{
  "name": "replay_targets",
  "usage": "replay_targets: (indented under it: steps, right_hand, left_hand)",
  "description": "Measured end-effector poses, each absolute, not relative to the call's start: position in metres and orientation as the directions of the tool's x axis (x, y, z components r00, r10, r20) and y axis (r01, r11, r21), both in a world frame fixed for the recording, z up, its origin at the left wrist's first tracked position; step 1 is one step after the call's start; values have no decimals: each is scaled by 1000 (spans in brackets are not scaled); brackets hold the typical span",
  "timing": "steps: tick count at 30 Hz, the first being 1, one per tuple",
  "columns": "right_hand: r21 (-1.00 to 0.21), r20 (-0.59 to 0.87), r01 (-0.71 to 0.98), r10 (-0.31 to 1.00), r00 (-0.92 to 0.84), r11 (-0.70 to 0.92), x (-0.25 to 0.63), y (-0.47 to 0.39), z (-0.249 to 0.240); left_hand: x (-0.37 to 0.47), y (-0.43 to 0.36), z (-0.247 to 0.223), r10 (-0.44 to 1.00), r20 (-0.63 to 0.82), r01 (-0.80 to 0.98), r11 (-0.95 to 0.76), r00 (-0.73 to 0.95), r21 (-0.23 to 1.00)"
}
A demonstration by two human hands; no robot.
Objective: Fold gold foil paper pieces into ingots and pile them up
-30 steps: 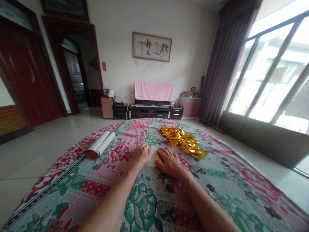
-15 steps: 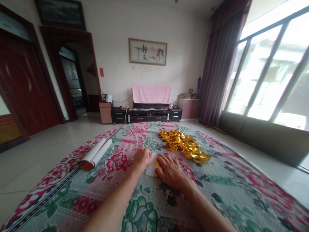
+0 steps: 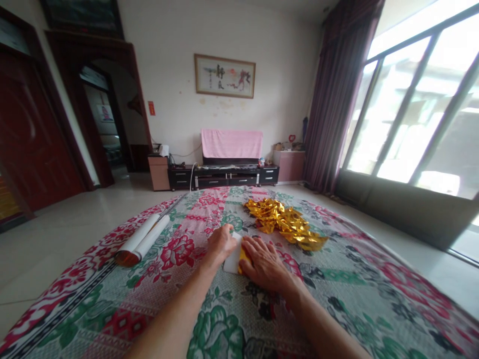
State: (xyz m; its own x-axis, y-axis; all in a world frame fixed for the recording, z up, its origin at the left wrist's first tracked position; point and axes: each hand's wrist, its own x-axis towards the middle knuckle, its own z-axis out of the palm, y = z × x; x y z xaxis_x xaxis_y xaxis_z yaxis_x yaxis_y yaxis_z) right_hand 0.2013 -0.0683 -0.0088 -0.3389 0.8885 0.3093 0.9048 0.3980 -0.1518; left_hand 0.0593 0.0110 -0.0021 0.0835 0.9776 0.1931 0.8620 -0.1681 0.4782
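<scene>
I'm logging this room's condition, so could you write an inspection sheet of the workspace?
Surface: floral cloth, lying mostly flat.
Job's things: white-and-gold paper on the cloth; gold foil pieces heaped beyond it.
Clutter: white rolls at left.
Grip: left hand curled at the paper's far end, pinch unclear; right hand flat over its gold part.
Cables: white cable by the black cabinet.
Surroundings: purple curtain and bright window at right.

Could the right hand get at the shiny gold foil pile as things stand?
Probably yes: the shiny gold foil pile lies just beyond the right hand, with only floral-patterned cloth visible between. The hand would need to leave the flat white-and-gold piece beneath.
</scene>
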Motion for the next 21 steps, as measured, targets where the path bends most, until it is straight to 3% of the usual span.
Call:
replay_targets:
  steps: [4,9,21]
  right_hand:
    - [-154,310,906,890,-334,394,201,-68,-8]
    - [-189,316,896,889,-331,401,200,-69,-5]
    - [-195,318,887,883,-346,418,201,-68,-5]
  left_hand:
    - [60,11,-1,986,154,840,-130,56,526]
    - [60,5,1,977,180,849,-189,113,493]
    - [53,7,-14,821,397,806,-530,411,264]
